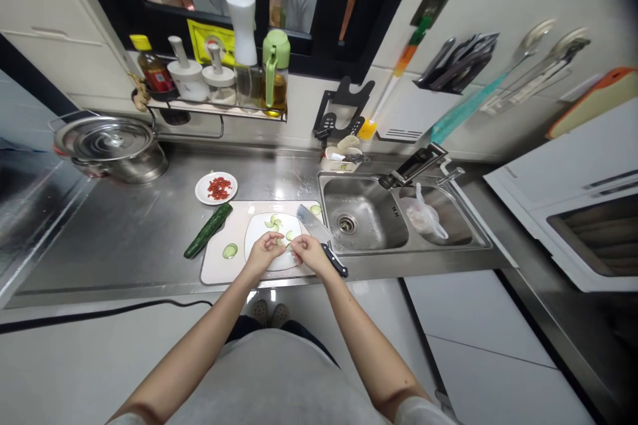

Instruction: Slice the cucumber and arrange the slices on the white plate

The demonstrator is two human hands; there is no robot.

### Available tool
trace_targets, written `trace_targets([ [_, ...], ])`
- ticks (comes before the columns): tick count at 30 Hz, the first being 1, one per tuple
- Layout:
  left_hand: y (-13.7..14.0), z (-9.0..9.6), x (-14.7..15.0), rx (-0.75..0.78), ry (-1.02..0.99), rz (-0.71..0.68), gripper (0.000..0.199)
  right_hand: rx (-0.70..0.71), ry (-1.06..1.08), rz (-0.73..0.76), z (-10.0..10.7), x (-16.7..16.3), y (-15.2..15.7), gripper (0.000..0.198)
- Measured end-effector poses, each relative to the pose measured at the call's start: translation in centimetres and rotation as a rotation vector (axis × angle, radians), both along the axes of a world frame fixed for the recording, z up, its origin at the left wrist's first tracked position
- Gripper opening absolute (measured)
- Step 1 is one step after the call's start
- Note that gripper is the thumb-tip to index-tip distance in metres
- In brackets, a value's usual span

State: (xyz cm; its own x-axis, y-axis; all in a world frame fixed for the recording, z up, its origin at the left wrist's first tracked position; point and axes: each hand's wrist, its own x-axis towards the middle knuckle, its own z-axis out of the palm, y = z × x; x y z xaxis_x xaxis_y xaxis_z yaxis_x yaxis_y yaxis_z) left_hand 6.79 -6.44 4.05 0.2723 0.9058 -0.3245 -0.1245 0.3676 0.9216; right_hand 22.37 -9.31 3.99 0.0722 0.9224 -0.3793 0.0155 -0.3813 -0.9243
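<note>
Over a white square plate [255, 229], my left hand [264, 255] and my right hand [310, 254] come close together, fingertips bent inward. Both pinch at a thin cucumber slice, largely hidden by the fingers. Several pale green cucumber slices [273, 220] lie on the plate. Beneath it is a light cutting board [219, 269], with a round cucumber piece [230, 251] at the left and another cucumber piece [316, 210] at the upper right corner. A kitchen knife [335, 260] rests across the board's right edge, its black handle beside my right wrist.
A whole cucumber [208, 230] leans on the board's left edge. Behind it sits a small plate [199, 191] of chopped red pieces. A lidded steel pot [134, 163] stands at left. To the right are a double sink [369, 212] and a plastic bag [426, 218]. Bottles line a shelf [214, 109].
</note>
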Motion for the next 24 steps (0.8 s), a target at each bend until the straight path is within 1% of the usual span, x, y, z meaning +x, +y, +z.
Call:
trace_targets([
  [3,0.8,-1.1,0.7,0.093,0.11,-0.04,0.036,0.077,-0.228,0.055,-0.3,1.4,1.3,0.015],
  [7,1.8,-2.1,1.4,0.162,0.414,-0.099,0.022,0.114,-0.494,0.098,-0.9,2.1,2.9,0.009],
  [11,2.5,-2.4,2.0,0.175,0.672,-0.189,0.015,0.054,-0.694,0.156,-1.5,2.0,3.9,0.007],
  [14,2.8,-2.3,2.3,0.177,0.799,-0.235,0.014,-0.009,-0.802,0.187,-1.9,1.9,4.3,0.007],
  [19,3.1,-2.4,2.6,0.163,0.926,-0.288,0.015,-0.09,-0.91,0.243,-2.0,1.6,4.5,0.011],
  [24,3.3,-2.5,3.1,0.161,0.996,-0.324,0.014,-0.148,-1.007,0.291,-1.5,1.2,4.6,0.014],
])
